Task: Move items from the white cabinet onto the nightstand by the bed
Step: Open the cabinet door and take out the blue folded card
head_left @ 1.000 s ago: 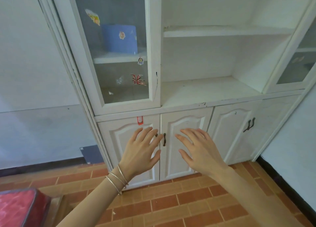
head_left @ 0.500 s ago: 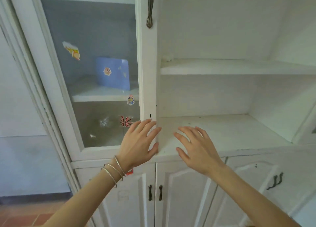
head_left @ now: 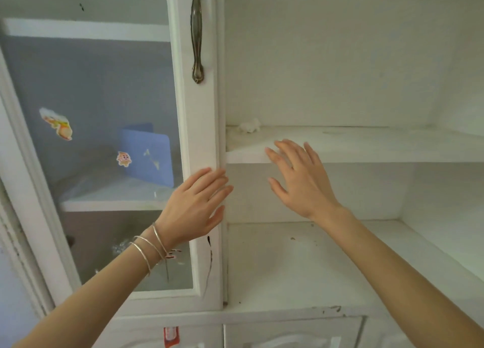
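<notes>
The white cabinet point(head_left: 340, 59) fills the view, its middle section without a door in front. A small white lump point(head_left: 250, 125) lies at the left end of the upper shelf point(head_left: 366, 148). A blue box point(head_left: 148, 155) stands on a shelf behind the shut glass door point(head_left: 193, 138) on the left. My left hand point(head_left: 195, 206), with thin bracelets on the wrist, is spread in front of the door's frame and holds nothing. My right hand point(head_left: 301, 180) is spread just below the upper shelf's front edge, also holding nothing. The nightstand is out of view.
A metal handle point(head_left: 197, 33) runs down the glass door's frame. Stickers point(head_left: 56, 123) dot the glass. The lower shelf point(head_left: 301, 264) is bare with a few dark specks. Lower cabinet doors point(head_left: 288, 334) show along the bottom edge.
The view has tilted up and closer, from the lower doors to the shelves. Both hands have risen with it, the right one now reaching the upper shelf's edge.
</notes>
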The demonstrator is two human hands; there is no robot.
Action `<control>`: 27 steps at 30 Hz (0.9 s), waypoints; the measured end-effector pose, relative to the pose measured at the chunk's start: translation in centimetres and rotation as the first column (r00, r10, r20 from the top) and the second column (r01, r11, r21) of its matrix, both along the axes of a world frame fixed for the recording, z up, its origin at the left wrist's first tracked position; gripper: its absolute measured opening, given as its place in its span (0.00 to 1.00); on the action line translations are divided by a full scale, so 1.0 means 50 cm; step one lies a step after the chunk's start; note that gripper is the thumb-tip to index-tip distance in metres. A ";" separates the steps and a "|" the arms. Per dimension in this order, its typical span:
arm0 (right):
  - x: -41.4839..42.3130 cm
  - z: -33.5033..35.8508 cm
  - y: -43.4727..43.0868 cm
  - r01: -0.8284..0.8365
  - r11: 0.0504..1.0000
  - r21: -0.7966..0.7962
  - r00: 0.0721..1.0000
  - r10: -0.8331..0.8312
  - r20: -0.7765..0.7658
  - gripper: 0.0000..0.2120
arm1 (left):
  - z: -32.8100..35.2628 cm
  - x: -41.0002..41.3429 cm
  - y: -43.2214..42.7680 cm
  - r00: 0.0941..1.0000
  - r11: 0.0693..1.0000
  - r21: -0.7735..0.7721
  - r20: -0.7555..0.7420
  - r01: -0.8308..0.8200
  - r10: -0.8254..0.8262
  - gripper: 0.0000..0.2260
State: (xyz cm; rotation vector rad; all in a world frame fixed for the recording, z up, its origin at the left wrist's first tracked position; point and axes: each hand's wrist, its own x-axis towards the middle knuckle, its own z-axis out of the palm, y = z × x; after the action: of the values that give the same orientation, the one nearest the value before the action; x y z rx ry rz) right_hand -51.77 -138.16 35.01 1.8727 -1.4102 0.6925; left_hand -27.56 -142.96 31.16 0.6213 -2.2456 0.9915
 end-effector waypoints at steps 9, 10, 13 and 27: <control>0.003 -0.015 -0.046 0.076 0.997 -0.034 0.997 -0.077 -0.021 0.31 | 0.003 0.015 -0.021 0.995 0.992 -0.129 0.097 0.006 0.006 0.13; 0.003 -0.015 -0.046 0.086 0.996 -0.028 0.996 -0.087 -0.025 0.31 | 0.004 0.014 -0.020 0.995 0.991 -0.133 0.103 0.002 0.012 0.13; 0.003 -0.016 -0.045 0.111 0.994 -0.020 0.993 -0.112 -0.045 0.31 | 0.012 0.009 -0.009 0.993 0.990 -0.143 0.111 -0.010 0.026 0.11; 0.004 -0.004 -0.026 0.182 0.981 0.075 0.978 -0.172 -0.121 0.38 | 0.019 0.001 0.101 0.987 0.989 -0.125 0.126 -0.085 0.100 0.05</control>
State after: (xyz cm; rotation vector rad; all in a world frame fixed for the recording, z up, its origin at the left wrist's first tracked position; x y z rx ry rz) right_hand -51.56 -139.44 34.79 1.7940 -1.5305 0.4374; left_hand -27.51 -137.89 32.10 0.6288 -2.2681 1.2360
